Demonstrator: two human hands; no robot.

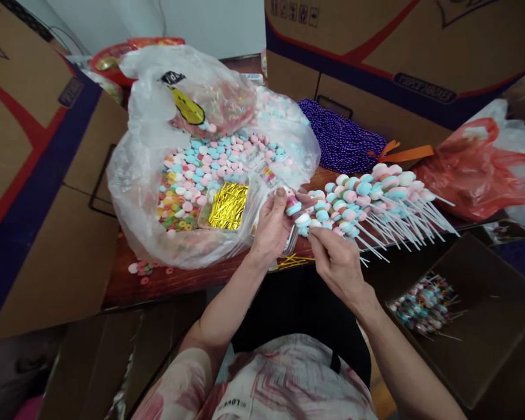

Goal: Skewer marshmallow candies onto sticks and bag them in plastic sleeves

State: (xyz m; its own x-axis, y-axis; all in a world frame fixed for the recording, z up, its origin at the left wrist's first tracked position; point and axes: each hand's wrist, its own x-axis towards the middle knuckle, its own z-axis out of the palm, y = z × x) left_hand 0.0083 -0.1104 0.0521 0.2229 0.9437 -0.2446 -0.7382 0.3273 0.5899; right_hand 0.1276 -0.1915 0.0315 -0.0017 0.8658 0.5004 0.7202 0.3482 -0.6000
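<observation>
My left hand is closed around a candy lollipop, a small stack of pink, white and blue pieces, with clear plastic film about it. Close by on the right, the thumb and fingers of my right hand are pinched together; what lies between them is too small to make out. Beside both hands rests a pile of candy lollipops on white sticks. Gold twist ties fill a clear container left of my left hand. Loose pastel candies lie around it in a large clear plastic bag.
Purple bead strands with an orange ribbon lie behind the pile. A red plastic bag sits at right. Large cardboard boxes flank the wooden table. Below right, an open box holds wrapped lollipops.
</observation>
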